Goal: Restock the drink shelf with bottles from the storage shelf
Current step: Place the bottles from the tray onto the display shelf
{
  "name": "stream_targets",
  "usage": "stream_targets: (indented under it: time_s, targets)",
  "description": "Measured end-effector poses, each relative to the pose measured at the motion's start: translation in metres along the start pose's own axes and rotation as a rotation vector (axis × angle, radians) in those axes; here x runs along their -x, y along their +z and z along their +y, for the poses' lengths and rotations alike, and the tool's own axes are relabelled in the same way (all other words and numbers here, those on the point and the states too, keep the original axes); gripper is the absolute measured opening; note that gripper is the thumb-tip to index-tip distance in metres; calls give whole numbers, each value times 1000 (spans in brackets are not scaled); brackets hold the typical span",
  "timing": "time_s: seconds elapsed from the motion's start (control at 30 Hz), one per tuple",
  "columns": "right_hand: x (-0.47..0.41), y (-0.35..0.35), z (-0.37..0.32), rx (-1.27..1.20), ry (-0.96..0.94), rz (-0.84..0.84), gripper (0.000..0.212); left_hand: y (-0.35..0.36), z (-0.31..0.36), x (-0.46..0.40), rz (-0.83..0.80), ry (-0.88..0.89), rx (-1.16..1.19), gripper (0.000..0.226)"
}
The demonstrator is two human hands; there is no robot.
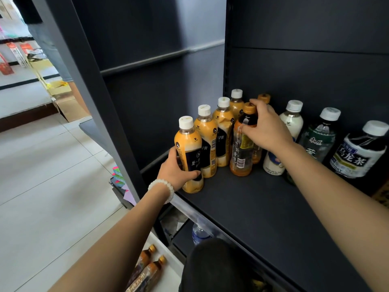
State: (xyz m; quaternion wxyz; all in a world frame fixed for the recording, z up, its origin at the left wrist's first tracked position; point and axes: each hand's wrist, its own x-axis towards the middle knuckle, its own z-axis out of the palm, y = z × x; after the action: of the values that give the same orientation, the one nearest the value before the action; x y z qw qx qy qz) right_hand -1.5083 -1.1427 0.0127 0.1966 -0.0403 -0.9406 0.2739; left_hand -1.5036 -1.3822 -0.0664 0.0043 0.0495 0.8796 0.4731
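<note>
On the dark shelf (242,199), the left hand (176,171) wraps the front yellow bottle (188,152) while the right hand (266,127) pinches an orange-capped tea bottle (242,152).

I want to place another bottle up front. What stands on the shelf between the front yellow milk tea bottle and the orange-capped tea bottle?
In the head view, nothing: bare dark shelf separates the front yellow milk tea bottle, held by the left hand, from the orange-capped tea bottle under the right hand.

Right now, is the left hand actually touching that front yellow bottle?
Touching. The head view shows the left hand wrapped around the lower part of the front yellow bottle, with its fingers pressed across the dark label.
</note>
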Motion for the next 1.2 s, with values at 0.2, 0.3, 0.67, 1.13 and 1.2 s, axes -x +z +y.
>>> stream_targets:
  time_s: [0.2, 0.3, 0.67, 1.13, 1.2]
  targets:
    - [-2, 2, -14, 99, 40, 85, 69, 2, 3, 5, 21, 17, 28, 73]
    - [-3, 4, -16, 86, 48, 74, 71, 1, 3, 4, 7, 8, 32, 75]
    - [0, 15, -10, 55, 76, 146, 73, 7, -1, 7, 61, 8, 69, 79]
    - [-2, 15, -3, -8, 33, 79, 61, -3, 2, -6, 20, 4, 118, 73]
    - [-4, 12, -2, -8, 37, 26, 61, -2, 7, -6, 95, 7, 120, 74]
